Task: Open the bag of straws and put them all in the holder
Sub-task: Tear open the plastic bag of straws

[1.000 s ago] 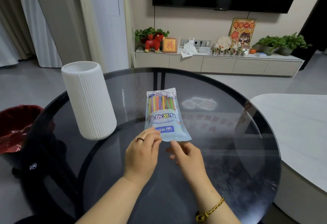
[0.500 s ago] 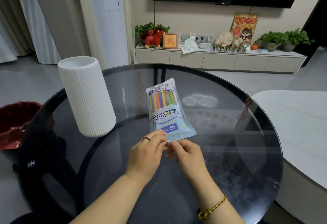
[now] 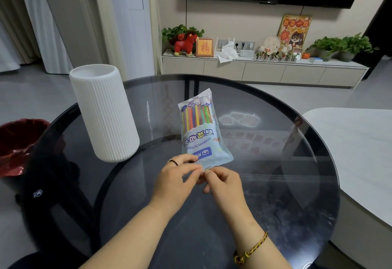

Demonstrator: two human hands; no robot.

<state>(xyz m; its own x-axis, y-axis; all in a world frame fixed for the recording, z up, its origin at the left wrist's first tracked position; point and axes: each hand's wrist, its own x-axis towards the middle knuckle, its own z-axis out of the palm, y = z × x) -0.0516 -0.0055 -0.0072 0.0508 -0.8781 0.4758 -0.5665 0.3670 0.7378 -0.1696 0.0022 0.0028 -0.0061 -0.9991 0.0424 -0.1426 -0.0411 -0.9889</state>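
Observation:
A pale blue bag of straws (image 3: 200,129) with coloured straws showing through its window is lifted off the round dark glass table (image 3: 275,183), far end tilted up. My left hand (image 3: 176,180) and my right hand (image 3: 222,181) both pinch its near edge, fingertips close together at the middle. The bag looks sealed. A tall white ribbed holder (image 3: 104,111) stands upright on the table to the left of the bag, its mouth open and nothing visible inside.
A red-lined bin (image 3: 18,145) stands on the floor at the left, below the table's edge. A white table (image 3: 360,152) adjoins at the right. Beyond lie a low TV cabinet (image 3: 263,71) with plants and ornaments, and curtains at the left.
The bag lay flat on the table with my fingers just reaching its near edge. Both hands have since pinched that edge and raised the bag, its far end tipping upward.

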